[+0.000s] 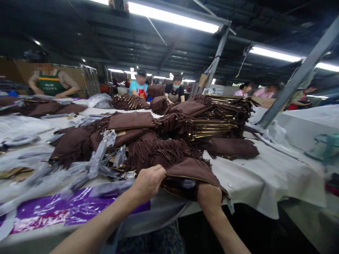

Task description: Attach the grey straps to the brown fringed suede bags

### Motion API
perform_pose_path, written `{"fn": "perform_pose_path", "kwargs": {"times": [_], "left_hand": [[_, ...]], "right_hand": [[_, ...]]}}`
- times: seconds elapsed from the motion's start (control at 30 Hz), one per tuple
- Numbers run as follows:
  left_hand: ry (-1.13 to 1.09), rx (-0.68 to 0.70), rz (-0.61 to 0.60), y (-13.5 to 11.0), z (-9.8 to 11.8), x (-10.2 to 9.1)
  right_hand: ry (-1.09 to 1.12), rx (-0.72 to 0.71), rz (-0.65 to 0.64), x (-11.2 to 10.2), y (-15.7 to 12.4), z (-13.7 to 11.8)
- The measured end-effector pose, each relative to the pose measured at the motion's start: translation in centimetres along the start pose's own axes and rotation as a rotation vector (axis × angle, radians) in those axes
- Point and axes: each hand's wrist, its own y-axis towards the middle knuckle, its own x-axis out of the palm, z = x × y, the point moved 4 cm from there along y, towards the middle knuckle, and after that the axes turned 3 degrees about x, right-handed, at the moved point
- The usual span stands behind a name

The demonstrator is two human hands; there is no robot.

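At the table (238,171), on its near edge, my left hand (149,180) pinches a brown bag (192,169) by its rim; my right hand (210,197) is inside (fingers hidden; I cannot tell their grip). Likely I'm working its interior; next needs the mouth wide.

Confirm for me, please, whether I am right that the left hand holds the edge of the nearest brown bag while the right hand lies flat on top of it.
Not quite: the head view shows the right hand reaching into the brown bag's opening, fingers hidden. The left hand does hold its edge.
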Motion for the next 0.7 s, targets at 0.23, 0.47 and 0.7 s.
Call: {"fn": "perform_pose_path", "kwargs": {"times": [0.23, 0.47, 0.7], "left_hand": [[-0.049, -0.01, -0.08, -2.1, -0.4, 2.2], [-0.097, -0.112, -0.037, -2.2, -0.8, 2.5], [-0.386, -0.122, 0.019, -2.2, -2.0, 1.5]], "right_hand": [[0.295, -0.068, -0.268, -1.0, 1.7, 0.0], [0.587, -0.109, -0.363, -1.5, -2.5, -0.7], [0.296, -0.048, 0.082, 0.8, 0.6, 0.1]]}}
